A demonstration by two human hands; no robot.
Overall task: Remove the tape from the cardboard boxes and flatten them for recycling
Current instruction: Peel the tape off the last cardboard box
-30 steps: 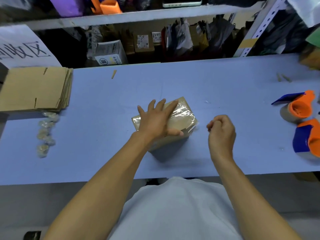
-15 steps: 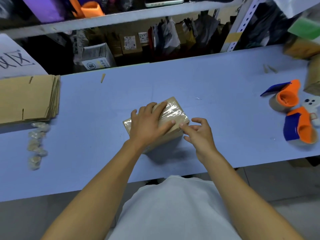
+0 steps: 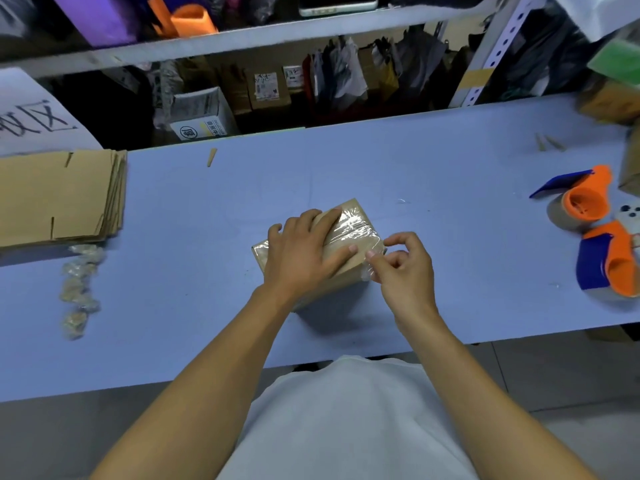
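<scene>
Two orange-and-blue tape dispensers [image 3: 595, 237] at right on blue tabletop [image 3: 433, 161]; paper sign [image 3: 31, 116] far left; cluttered shelf [image 3: 263, 39] behind.

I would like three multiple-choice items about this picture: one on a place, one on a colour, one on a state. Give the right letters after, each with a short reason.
1. Where does the stack of flattened cardboard lie?
A. at the table's left end
B. at the right end
C. on the shelf

2. What colours are the tape dispensers?
A. green and white
B. orange and blue
C. all black

3. What is the right hand doing?
A. lying flat on the table
B. holding a dispenser
C. pinching clear tape at the box edge

Key: 1 A, the stack sits far left. 2 B, orange bodies with blue parts. 3 C, its fingers pinch film while the left hand presses the box top.
</scene>
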